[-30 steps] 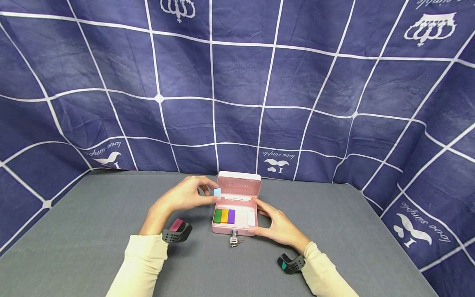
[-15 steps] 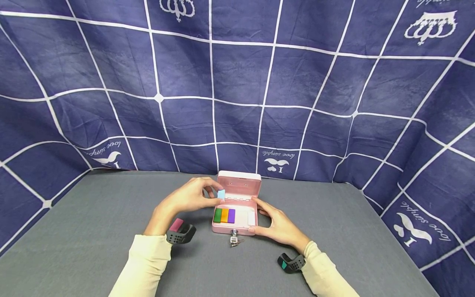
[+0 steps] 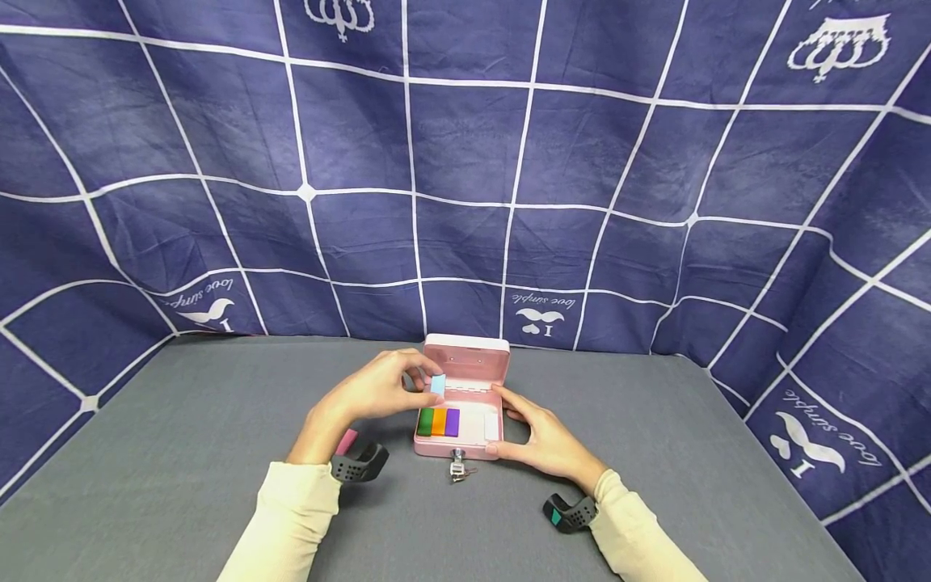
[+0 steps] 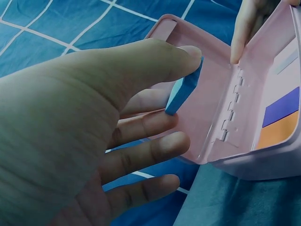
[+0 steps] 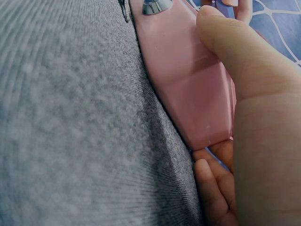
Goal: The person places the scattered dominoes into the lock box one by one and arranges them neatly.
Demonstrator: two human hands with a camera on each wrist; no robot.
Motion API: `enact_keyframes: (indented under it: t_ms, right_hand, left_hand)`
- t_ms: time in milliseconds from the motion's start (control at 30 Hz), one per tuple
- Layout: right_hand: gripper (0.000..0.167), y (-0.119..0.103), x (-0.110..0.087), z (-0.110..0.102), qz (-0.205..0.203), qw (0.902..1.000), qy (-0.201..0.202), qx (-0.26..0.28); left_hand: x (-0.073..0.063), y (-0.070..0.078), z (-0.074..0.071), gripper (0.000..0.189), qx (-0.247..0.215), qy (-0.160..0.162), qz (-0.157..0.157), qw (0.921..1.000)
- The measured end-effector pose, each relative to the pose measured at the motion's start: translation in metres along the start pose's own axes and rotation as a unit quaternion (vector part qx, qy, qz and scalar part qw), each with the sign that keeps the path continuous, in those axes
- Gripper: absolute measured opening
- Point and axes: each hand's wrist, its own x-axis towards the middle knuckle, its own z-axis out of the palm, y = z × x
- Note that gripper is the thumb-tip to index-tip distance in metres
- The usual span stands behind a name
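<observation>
A small pink metal cash box (image 3: 435, 449) stands on the grey cloth with its lid (image 3: 469, 360) raised at the back. Between thumb and index finger my left hand (image 3: 374, 388) pinches a light blue block (image 3: 437, 385) over the box's back left part. In the left wrist view this blue block (image 4: 183, 92) is tilted in front of the inside of the lid. My right hand (image 3: 544, 440) grips the box's right side, thumb at the front corner and fingers toward the back. Inside lie a green block (image 3: 425, 422), an orange block (image 3: 439, 422) and a purple block (image 3: 452, 423) side by side.
A whitish piece (image 3: 491, 426) lies along the right inside wall of the box. Keys (image 3: 458, 472) hang from the lock at its front. Behind the grey table surface (image 3: 182, 453) hangs a blue curtain (image 3: 465, 162) with white lines.
My left hand has moved right and slightly toward the front with the light blue block, from the box's left edge to over its inside. My right hand has stayed on the box.
</observation>
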Motion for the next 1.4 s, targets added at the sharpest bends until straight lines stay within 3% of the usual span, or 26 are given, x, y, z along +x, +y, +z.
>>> enact_keyframes:
  t_ms: [300, 933, 1400]
  right_hand:
    - [0.089, 0.001, 0.0, 0.0, -0.005, 1.0, 0.001, 0.006]
    - [0.09, 0.001, 0.0, 0.0, -0.005, 1.0, 0.002, 0.006]
    - [0.09, 0.0, 0.0, 0.0, -0.011, 0.9999, 0.005, -0.001]
  left_hand:
    - [0.004, 0.005, 0.008, 0.035, -0.006, -0.017, 0.011, 0.9998]
    - [0.009, 0.011, 0.028, 0.035, 0.0, -0.023, 0.029, 0.9993]
    - [0.016, 0.013, 0.048, 0.035, 0.017, -0.019, 0.067, 0.9974]
